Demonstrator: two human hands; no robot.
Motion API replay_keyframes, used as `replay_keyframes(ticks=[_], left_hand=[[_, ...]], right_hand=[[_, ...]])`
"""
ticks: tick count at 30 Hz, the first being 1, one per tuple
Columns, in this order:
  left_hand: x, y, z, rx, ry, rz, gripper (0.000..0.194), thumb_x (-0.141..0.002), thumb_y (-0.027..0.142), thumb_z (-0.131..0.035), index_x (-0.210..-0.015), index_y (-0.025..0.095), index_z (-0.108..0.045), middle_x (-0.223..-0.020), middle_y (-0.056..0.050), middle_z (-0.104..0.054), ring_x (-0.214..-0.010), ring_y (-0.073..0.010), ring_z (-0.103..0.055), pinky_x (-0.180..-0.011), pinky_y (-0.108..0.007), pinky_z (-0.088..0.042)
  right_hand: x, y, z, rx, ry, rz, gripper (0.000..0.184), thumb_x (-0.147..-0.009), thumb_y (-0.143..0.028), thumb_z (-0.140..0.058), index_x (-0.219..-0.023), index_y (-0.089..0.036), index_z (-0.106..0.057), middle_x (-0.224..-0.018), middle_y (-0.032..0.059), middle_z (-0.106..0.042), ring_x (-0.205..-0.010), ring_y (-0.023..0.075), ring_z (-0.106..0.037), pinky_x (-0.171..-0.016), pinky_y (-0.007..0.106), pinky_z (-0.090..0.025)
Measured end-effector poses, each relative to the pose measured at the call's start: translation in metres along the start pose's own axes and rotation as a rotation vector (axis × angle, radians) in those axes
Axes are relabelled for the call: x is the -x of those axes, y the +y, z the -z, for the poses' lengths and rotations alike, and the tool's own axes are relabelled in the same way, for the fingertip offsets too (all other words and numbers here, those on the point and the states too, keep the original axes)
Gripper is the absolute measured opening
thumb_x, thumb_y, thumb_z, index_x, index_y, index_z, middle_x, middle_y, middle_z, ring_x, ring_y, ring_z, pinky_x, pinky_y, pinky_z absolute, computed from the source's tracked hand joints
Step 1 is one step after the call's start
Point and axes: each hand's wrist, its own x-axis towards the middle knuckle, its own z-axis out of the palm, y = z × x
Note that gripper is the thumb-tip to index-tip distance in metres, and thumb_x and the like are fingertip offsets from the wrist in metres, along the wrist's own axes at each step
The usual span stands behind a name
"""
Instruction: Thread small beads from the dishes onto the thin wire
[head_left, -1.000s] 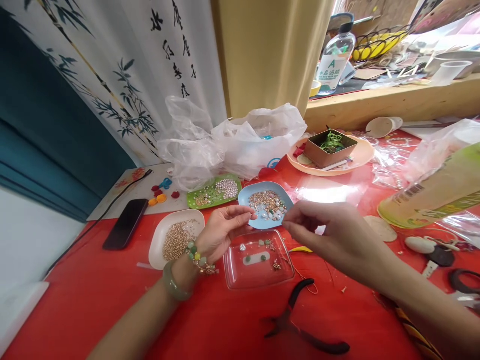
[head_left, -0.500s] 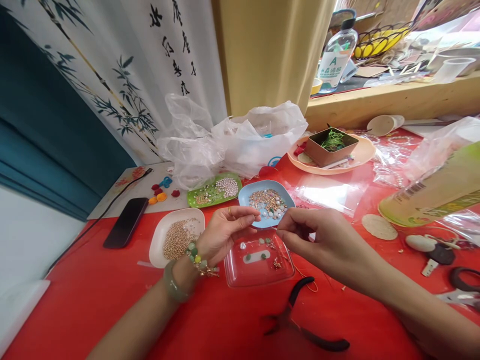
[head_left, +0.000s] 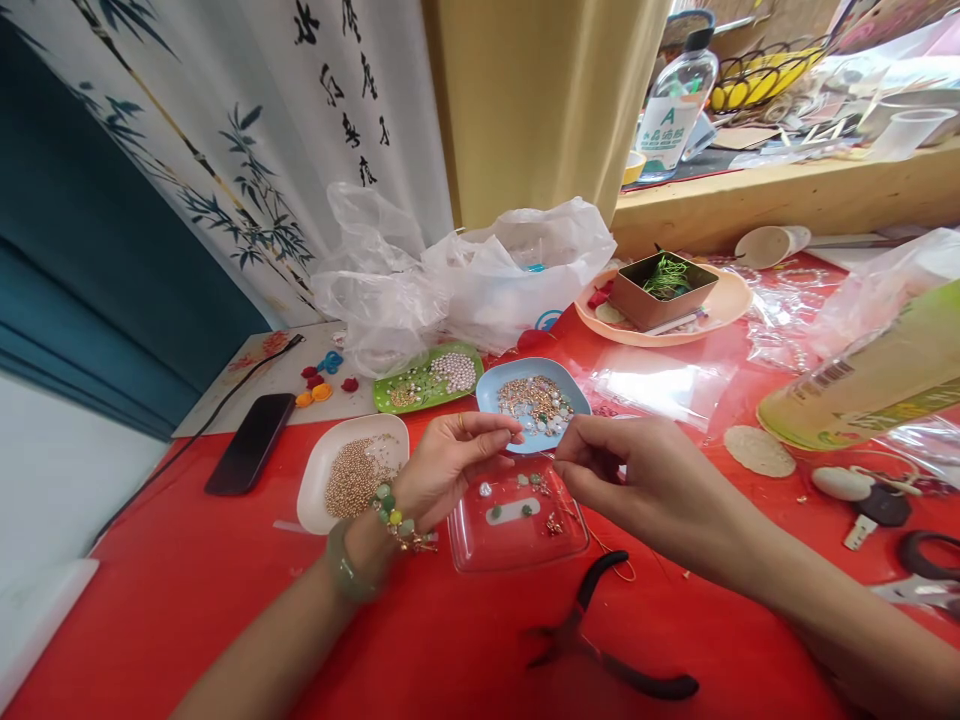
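Observation:
My left hand [head_left: 457, 460], with a ring and a bead bracelet [head_left: 395, 518], pinches something too small to make out between thumb and fingertips. Facing it, my right hand [head_left: 619, 460] is also closed in a pinch; a thin cord [head_left: 600, 540] seems to trail down below it. Under both hands lies a clear tray [head_left: 480, 550] with several green beads and small gold parts. Just behind the fingertips stands a blue dish [head_left: 489, 385] of gold and pearly beads. To the left are a white dish [head_left: 311, 485] of gold beads and a green dish [head_left: 390, 395] of mixed beads.
Black-handled pliers [head_left: 577, 630] lie on the red table near me. A phone [head_left: 251, 443] sits at left. Plastic bags [head_left: 480, 280] and a peach plate [head_left: 731, 300] holding a square box [head_left: 645, 305] stand behind. A bottle [head_left: 870, 375], keys [head_left: 877, 510] and scissors [head_left: 926, 590] are at right.
Both hands keep almost the same pinched pose. The view has shifted very slightly; the things on the table look unmoved.

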Motion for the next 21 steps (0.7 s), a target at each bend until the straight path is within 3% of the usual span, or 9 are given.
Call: replay_keyframes(ticks=[10, 16, 21], left_hand=[[0.001, -0.001, -0.002, -0.111, 0.03, -0.055, 0.009, -0.059, 0.015, -0.071, -0.068, 0.014, -0.069, -0.068, -0.001, -0.068, -0.06, -0.0072, -0.059, -0.054, -0.015, -0.048], [0.002, -0.001, -0.002, -0.255, -0.001, -0.149, 0.019, -0.059, 0.014, -0.071, -0.078, 0.017, -0.068, -0.07, 0.0, -0.065, -0.066, -0.009, -0.058, -0.06, -0.019, -0.047], [0.003, 0.001, -0.003, -0.364, -0.04, -0.201, 0.03, -0.059, 0.013, -0.071, -0.088, 0.017, -0.064, -0.072, 0.001, -0.062, -0.07, -0.0094, -0.056, -0.069, -0.023, -0.045]], right_hand=[[-0.003, 0.004, -0.003, -0.051, 0.007, -0.037, 0.015, -0.074, -0.022, -0.048, -0.061, -0.017, -0.054, -0.049, -0.0042, -0.045, -0.045, 0.0067, -0.038, -0.041, 0.02, -0.028], [-0.013, 0.02, -0.009, -0.447, -0.174, -0.121, 0.016, -0.079, -0.03, -0.048, -0.073, -0.016, -0.054, -0.055, -0.0036, -0.047, -0.048, 0.0058, -0.042, -0.043, 0.018, -0.031], [-0.016, 0.025, -0.01, -0.555, -0.204, -0.118, 0.02, -0.077, -0.033, -0.052, -0.072, -0.014, -0.055, -0.059, -0.0021, -0.049, -0.052, 0.0053, -0.044, -0.047, 0.018, -0.033]])
